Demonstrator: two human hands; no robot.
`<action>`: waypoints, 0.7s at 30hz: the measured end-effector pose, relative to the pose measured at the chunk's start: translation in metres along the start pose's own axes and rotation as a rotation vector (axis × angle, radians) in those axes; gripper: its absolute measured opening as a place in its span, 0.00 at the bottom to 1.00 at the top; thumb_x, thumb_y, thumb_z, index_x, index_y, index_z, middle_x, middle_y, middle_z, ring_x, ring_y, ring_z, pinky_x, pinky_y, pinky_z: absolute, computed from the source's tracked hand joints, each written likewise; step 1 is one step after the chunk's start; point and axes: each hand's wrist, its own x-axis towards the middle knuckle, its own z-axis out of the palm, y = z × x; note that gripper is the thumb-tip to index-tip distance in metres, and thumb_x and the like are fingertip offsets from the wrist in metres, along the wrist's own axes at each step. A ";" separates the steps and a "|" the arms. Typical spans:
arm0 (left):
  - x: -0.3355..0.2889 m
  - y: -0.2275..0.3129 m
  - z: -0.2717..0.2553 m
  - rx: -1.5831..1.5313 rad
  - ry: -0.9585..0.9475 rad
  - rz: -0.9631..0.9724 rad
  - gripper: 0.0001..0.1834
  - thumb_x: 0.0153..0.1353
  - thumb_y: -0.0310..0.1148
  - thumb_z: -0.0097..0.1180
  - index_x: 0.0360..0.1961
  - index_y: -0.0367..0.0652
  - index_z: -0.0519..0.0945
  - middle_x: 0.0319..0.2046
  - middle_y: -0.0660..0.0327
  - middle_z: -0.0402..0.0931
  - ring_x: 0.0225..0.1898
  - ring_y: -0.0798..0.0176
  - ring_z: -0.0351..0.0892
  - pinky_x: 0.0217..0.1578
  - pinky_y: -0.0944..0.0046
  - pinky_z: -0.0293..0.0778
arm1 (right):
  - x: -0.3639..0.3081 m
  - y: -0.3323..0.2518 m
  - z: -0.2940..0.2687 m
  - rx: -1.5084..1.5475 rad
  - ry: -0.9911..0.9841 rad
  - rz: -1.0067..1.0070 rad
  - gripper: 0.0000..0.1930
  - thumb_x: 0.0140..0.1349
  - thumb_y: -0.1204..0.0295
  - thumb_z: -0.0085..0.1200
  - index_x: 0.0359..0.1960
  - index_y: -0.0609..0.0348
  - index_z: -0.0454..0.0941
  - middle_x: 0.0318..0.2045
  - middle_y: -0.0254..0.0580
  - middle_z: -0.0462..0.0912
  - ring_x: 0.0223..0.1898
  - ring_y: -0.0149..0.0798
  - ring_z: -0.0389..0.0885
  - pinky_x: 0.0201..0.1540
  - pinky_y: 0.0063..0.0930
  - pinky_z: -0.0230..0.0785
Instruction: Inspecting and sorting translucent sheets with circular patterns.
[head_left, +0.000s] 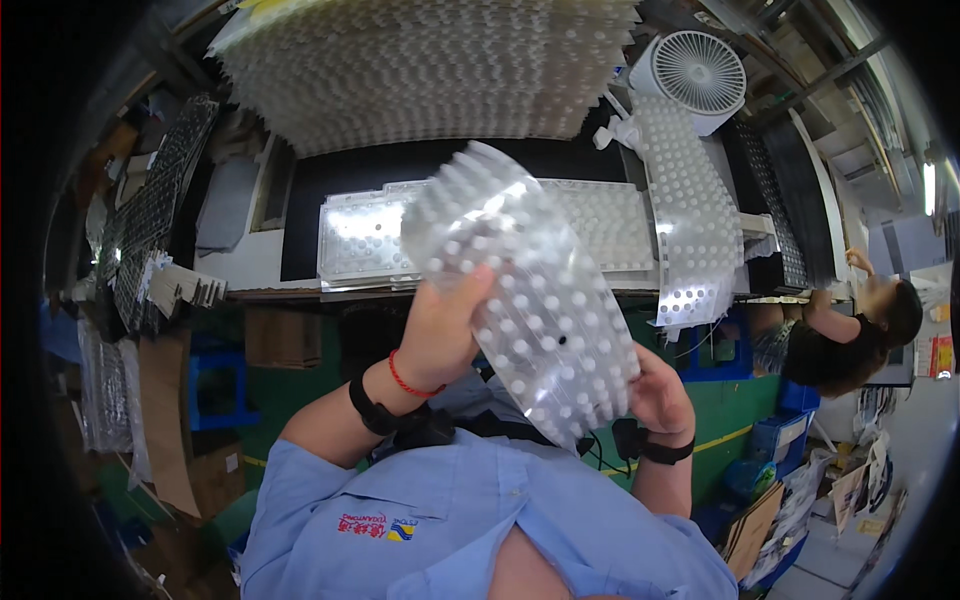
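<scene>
Workbench (250, 262) behind; left hand (440, 335), right hand (658, 392) fingers grasping clear dimpled blister tray (530, 290); white fan (697, 75) beyond.

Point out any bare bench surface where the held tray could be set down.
Bare black bench lies between the big tray stack and the flat trays. The right side by the fan is crowded. Both the left hand and the right hand hold the clear tray.
</scene>
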 end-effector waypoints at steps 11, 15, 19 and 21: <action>-0.003 -0.014 -0.025 0.287 0.059 0.284 0.22 0.70 0.28 0.40 0.64 0.37 0.61 0.59 0.58 0.66 0.59 0.61 0.67 0.60 0.59 0.63 | 0.015 0.016 -0.006 0.118 0.494 -0.234 0.45 0.56 0.47 0.60 0.67 0.61 0.56 0.64 0.46 0.64 0.63 0.45 0.65 0.63 0.43 0.62; -0.003 -0.016 -0.035 0.365 0.069 0.212 0.21 0.71 0.29 0.39 0.63 0.36 0.62 0.59 0.58 0.66 0.59 0.62 0.67 0.60 0.59 0.63 | 0.010 0.022 -0.005 0.281 0.646 -0.157 0.47 0.58 0.38 0.49 0.68 0.62 0.54 0.65 0.49 0.62 0.65 0.47 0.63 0.65 0.44 0.59; -0.001 -0.016 -0.037 0.467 0.074 0.263 0.21 0.71 0.29 0.39 0.63 0.35 0.61 0.59 0.58 0.66 0.59 0.62 0.67 0.60 0.60 0.63 | 0.025 0.014 0.003 0.296 0.432 -0.396 0.37 0.63 0.51 0.53 0.64 0.66 0.58 0.58 0.54 0.69 0.59 0.45 0.70 0.61 0.41 0.64; -0.003 -0.015 -0.031 0.412 0.062 0.228 0.22 0.70 0.29 0.41 0.63 0.35 0.61 0.59 0.57 0.66 0.59 0.61 0.67 0.60 0.59 0.62 | 0.030 0.018 0.004 0.078 0.558 -0.279 0.32 0.62 0.61 0.56 0.62 0.66 0.60 0.56 0.50 0.72 0.56 0.41 0.73 0.59 0.37 0.66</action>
